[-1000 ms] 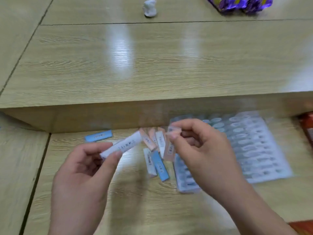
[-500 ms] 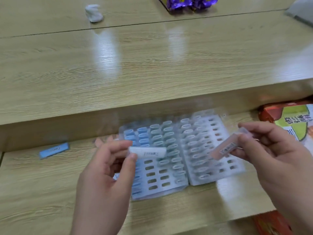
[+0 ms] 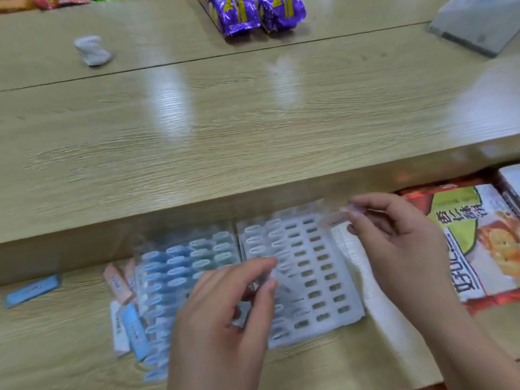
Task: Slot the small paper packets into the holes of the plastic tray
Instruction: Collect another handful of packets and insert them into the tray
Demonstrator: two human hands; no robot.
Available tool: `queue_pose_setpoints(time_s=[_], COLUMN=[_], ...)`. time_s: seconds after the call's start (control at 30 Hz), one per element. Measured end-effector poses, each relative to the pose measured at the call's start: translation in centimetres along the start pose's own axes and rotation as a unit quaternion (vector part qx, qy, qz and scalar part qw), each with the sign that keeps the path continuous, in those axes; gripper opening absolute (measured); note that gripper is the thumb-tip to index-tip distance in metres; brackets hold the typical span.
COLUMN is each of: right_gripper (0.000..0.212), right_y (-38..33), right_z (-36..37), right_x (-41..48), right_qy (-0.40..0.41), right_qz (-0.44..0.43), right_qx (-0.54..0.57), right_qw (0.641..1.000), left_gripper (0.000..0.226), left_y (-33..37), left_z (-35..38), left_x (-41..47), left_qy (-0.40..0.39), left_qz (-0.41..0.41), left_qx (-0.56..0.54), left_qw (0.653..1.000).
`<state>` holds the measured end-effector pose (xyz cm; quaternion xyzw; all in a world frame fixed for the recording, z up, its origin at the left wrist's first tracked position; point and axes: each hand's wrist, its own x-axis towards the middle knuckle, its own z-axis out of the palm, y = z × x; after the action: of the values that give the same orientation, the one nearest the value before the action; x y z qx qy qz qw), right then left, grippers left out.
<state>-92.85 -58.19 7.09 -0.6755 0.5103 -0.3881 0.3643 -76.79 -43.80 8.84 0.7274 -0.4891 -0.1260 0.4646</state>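
Note:
The clear plastic tray (image 3: 342, 316) lies on the lower table surface in two joined halves. Packets fill the left half's holes and the right half's left columns; the holes further right look empty. My left hand (image 3: 225, 322) hovers over the tray's middle and pinches a white packet (image 3: 277, 280), which is blurred. My right hand (image 3: 394, 243) is above the tray's far right corner, pinching a pink packet (image 3: 334, 219) between thumb and forefinger. Loose pink (image 3: 116, 285), blue (image 3: 135, 333) and white (image 3: 119, 330) packets lie left of the tray.
A single blue packet (image 3: 31, 291) lies apart at the far left. A snack box (image 3: 478, 243) sits right of the tray. Behind the tray rises a higher table level with purple snack packs (image 3: 253, 12), a crumpled white object (image 3: 91, 50) and a grey device (image 3: 472, 26).
The view has swung right and both hands have moved from the loose pile to over the tray. The right hand's pink packet is now at the tray's far right corner.

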Motion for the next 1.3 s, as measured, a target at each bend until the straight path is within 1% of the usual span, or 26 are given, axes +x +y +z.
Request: queue_pose_setpoints(time_s=[0.1, 0.2, 0.33, 0.43, 0.53, 0.6, 0.67, 0.73, 0.8, 0.87, 0.93, 1.0, 1.03, 1.17, 1.3], right_gripper=[0.02, 0.014, 0.013, 0.011, 0.02, 0.022, 0.026, 0.034, 0.041, 0.044, 0.044, 0.043, 0.043, 0.041, 0.04], right_y=[0.8, 1.9, 3.3, 3.5, 3.3, 3.2, 3.2, 3.5, 3.8, 4.0, 4.0, 3.7, 3.6, 3.5, 3.8], right_z=[1.0, 1.5, 1.6, 1.5, 1.9, 2.1, 1.9, 1.6, 1.3, 1.0, 0.7, 0.4, 0.2, -0.3, -0.5], right_x=[0.9, 1.4, 1.8, 2.1, 2.1, 1.9, 1.5, 1.0, 0.6, 0.1, -0.2, -0.4, -0.3, -0.3, -0.8], right_qy=[-0.029, -0.053, -0.062, -0.061, -0.061, -0.073, -0.087, -0.096, -0.108, -0.119, -0.124, -0.128, -0.129, -0.133, -0.144], right_qz=[-0.054, -0.119, -0.205, -0.238, -0.246, -0.24, -0.226, -0.216, -0.213, -0.216, -0.213, -0.206, -0.204, -0.189, -0.176], right_qx=[-0.044, -0.101, -0.19, -0.252, -0.304, -0.306, -0.284, -0.264, -0.25, -0.242, -0.238, -0.228, -0.223, -0.206, -0.211], right_qw=[0.997, 0.986, 0.958, 0.936, 0.918, 0.919, 0.928, 0.935, 0.938, 0.938, 0.939, 0.943, 0.945, 0.951, 0.951], left_gripper=[0.02, 0.016, 0.017, 0.017, 0.02, 0.021, 0.022, 0.02, 0.016, 0.014, 0.012, 0.005, 0.006, 0.007, 0.01], left_y=[0.1, 0.1, -0.1, -0.2, -0.3, -0.6, -1.0, -1.2, -1.1, -0.9, -0.7, -0.4, -0.1, 1.5, 2.3], left_z=[0.5, 0.5, 0.7, 1.3, 1.7, 2.0, 2.3, 2.6, 2.9, 3.1, 2.9, 2.5, 2.2, 1.0, 0.1], left_x=[-0.4, -1.1, -1.9, -2.5, -3.0, -3.4, -3.7, -3.9, -4.0, -4.0, -4.0, -3.8, -3.7, -4.1, -4.7], left_qy=[0.005, 0.007, -0.006, -0.01, -0.014, -0.021, -0.027, -0.021, -0.017, -0.018, -0.007, 0.018, 0.033, 0.062, 0.02], left_qz=[0.028, 0.046, 0.055, 0.047, 0.013, -0.007, -0.001, 0.021, 0.033, 0.041, 0.031, 0.008, 0.006, 0.063, 0.092], left_qx=[0.023, 0.038, 0.047, 0.041, 0.026, 0.026, 0.049, 0.085, 0.114, 0.124, 0.104, 0.061, 0.048, 0.031, 0.055], left_qw=[0.999, 0.998, 0.997, 0.998, 0.999, 0.999, 0.998, 0.996, 0.993, 0.991, 0.994, 0.998, 0.998, 0.996, 0.994])
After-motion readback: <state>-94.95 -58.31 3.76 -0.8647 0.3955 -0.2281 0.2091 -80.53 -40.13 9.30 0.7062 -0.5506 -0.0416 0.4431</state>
